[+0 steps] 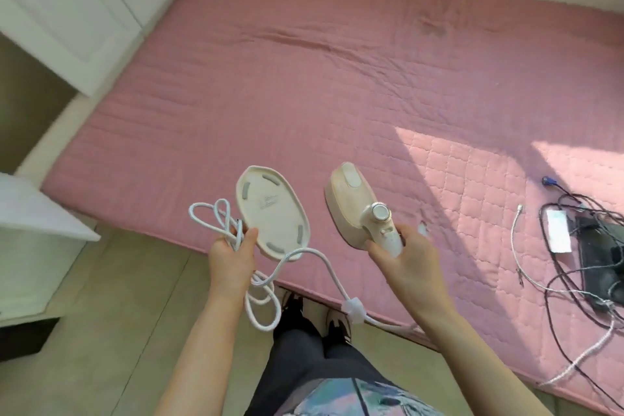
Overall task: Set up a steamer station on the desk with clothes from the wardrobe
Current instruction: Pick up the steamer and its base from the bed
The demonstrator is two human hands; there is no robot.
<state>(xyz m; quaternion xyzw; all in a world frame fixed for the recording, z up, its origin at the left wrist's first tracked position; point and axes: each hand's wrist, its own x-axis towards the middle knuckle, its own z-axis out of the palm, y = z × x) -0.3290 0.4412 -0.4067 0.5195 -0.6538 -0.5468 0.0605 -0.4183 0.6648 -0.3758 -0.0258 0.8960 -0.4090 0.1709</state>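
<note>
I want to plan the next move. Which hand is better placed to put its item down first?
Left, probably: the left hand pinches the base plate and cord loops, an awkward bundle. The right hand grips the steamer securely.

No text is legible anywhere. Faint embossed marks sit at the centre of the underside of the cream steamer base [273,213], too blurred to read. A white label [559,230] on the dark device near the bed's right edge shows no readable print.
</note>
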